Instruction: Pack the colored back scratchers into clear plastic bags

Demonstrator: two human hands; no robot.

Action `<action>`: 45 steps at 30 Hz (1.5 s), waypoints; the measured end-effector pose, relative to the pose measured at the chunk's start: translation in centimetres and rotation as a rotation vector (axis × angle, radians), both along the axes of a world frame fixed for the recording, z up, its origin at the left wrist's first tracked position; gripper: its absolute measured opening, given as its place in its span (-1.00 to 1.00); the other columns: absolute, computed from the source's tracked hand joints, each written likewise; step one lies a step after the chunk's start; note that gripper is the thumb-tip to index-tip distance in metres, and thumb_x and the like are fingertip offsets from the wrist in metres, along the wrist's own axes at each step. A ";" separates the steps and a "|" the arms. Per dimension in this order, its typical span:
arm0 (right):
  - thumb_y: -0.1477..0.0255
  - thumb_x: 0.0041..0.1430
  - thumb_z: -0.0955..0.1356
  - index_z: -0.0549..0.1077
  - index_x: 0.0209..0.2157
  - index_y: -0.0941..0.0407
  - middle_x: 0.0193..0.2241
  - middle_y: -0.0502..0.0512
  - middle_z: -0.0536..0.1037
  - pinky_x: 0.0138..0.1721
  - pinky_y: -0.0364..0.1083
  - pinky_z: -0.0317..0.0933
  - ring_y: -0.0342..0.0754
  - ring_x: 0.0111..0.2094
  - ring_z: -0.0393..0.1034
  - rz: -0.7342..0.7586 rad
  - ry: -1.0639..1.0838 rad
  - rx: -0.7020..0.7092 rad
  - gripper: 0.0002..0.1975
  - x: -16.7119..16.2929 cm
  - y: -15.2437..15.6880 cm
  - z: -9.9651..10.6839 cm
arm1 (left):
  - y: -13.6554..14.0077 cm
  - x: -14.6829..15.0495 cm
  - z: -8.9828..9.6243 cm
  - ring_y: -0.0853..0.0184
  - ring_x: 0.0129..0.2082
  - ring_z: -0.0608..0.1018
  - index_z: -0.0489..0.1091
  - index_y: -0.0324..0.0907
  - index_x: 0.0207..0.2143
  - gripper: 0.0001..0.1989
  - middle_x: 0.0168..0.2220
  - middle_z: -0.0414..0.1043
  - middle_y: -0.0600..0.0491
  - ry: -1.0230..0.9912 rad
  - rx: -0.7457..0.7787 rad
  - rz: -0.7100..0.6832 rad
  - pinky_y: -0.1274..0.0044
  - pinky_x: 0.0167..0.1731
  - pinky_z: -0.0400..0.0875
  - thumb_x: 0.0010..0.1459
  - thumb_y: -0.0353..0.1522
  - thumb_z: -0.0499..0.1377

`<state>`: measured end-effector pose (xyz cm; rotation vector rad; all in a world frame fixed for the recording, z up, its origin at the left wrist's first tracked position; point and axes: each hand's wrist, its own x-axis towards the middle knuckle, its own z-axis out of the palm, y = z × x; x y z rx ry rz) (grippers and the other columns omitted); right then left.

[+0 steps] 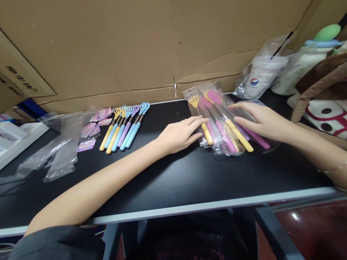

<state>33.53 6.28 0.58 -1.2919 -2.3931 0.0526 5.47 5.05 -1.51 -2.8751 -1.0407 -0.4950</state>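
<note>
A pile of back scratchers in clear plastic sleeves [240,135], with yellow, pink and purple handles and claw-shaped heads, lies between my two hands. My left hand [182,135] reaches in from the left, its fingers stretched out to the pile's left edge, by a yellow handle. On the other side, my right hand [260,120] has its fingers extended over the pile's right edge. Neither hand is closed around anything. Further left, several unwrapped back scratchers [125,130] in yellow, blue and purple lie side by side.
Small printed cards [87,144] and empty clear sleeves [61,148] lie left of the unwrapped scratchers. A white power strip [17,145] sits at far left. At the right stand a bagged cup [261,76], a bottle [300,65] and a cloth bag [345,110]. Cardboard [134,36] walls the back.
</note>
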 end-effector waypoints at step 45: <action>0.46 0.30 0.23 0.49 -0.18 0.11 -0.15 0.15 0.58 0.09 0.13 0.15 0.12 0.04 0.34 0.405 -0.240 0.468 -0.80 -5.3 -4.5 0.0 | -8.5 -26.6 2.1 0.18 0.05 0.43 0.23 -0.07 0.17 -0.56 0.11 0.37 -0.05 0.302 -0.021 0.727 0.35 0.00 0.34 0.34 -0.17 -0.15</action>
